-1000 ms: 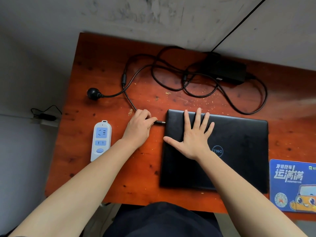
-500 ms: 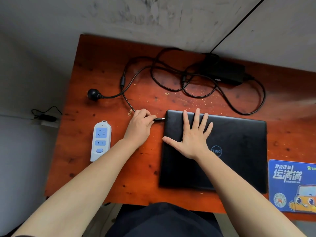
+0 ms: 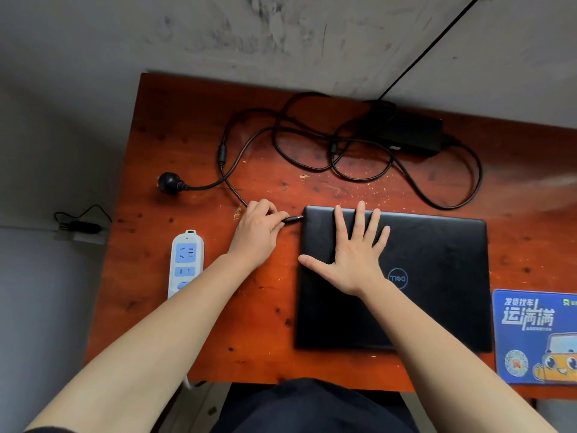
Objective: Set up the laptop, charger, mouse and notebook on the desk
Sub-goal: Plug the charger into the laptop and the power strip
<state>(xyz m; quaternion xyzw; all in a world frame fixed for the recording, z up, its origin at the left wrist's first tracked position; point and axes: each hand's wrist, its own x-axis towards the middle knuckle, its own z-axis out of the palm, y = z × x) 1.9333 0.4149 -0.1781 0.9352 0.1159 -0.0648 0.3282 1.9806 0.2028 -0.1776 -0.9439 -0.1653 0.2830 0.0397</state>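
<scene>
A closed black laptop (image 3: 437, 276) lies flat on the red-brown wooden desk (image 3: 187, 145). My right hand (image 3: 352, 254) rests flat on its lid, fingers spread. My left hand (image 3: 257, 232) pinches the charger's barrel connector (image 3: 293, 219), whose tip touches the laptop's left edge near the back corner. The charger's black cable (image 3: 312, 157) loops across the back of the desk to the power brick (image 3: 409, 132). Its wall plug (image 3: 170, 182) lies loose at the left. No mouse or notebook is in view.
A white and blue power strip (image 3: 185, 260) lies near the desk's left edge, partly under my left forearm. A blue printed mouse pad (image 3: 537, 335) sits at the front right. A grey wall runs behind the desk. Crumbs are scattered behind the laptop.
My left hand has pushed the connector a little to the right, from just short of the laptop's left edge to touching it. My right hand has stayed flat on the lid.
</scene>
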